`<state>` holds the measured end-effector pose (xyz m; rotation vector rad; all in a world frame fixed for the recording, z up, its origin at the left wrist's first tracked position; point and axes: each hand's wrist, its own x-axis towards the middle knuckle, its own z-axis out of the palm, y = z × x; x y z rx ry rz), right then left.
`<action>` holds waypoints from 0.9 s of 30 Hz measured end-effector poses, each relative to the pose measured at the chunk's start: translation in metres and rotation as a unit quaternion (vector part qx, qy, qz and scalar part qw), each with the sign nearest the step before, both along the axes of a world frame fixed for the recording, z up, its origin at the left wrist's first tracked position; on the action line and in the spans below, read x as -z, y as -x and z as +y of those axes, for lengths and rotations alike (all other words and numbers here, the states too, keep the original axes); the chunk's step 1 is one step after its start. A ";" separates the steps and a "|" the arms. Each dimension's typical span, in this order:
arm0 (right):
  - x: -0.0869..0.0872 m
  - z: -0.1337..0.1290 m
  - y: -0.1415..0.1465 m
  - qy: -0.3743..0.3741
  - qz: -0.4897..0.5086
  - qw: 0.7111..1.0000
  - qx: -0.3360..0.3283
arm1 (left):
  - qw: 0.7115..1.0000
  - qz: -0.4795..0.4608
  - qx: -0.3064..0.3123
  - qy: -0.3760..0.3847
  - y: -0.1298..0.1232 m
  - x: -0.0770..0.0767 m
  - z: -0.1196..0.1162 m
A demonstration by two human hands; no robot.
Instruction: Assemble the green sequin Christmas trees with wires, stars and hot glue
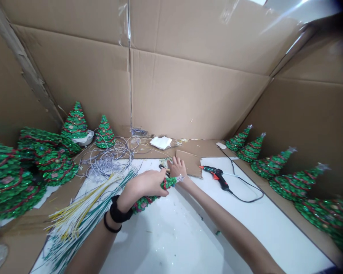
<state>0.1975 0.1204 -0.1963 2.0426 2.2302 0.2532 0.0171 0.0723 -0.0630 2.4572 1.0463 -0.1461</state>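
Observation:
My left hand (147,183) grips a green sequinned cone tree (144,202) around its body. The tree lies tilted, with its narrow end pointing right and a small silver star (180,178) at the tip. My right hand (177,168) rests just beyond that tip, over a brown cardboard piece (191,163). A small dark tool end (163,167) shows by its fingertips, partly hidden by my hands. I cannot tell whether my right hand holds anything. Black bands (118,210) circle my left wrist.
A black and orange hot glue gun (217,177) lies on the white board (165,236) right of my hands, its cord trailing right. Green and yellow wire bundles (82,213) lie left, with tangled silver wires (108,160) behind. Several finished sequinned trees (274,167) stand along both cardboard sides.

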 end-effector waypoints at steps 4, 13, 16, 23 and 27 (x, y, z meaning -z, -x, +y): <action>-0.004 -0.005 0.001 0.005 0.004 1.000 0.001 | 1.000 0.004 0.002 -0.008 0.000 0.001 -0.002; 0.003 0.004 0.003 -0.017 0.057 0.997 0.056 | 1.000 0.008 0.010 -0.017 -0.002 0.001 0.000; 0.006 0.010 0.004 -0.018 0.062 0.997 0.046 | 1.000 0.008 0.011 -0.015 -0.002 0.001 0.000; 0.002 0.005 0.003 -0.006 0.026 1.000 0.000 | 1.000 0.000 0.006 -0.006 -0.003 0.002 0.001; -0.011 0.000 0.002 0.014 0.036 0.999 0.000 | 1.000 -0.001 0.009 -0.005 -0.003 0.002 0.001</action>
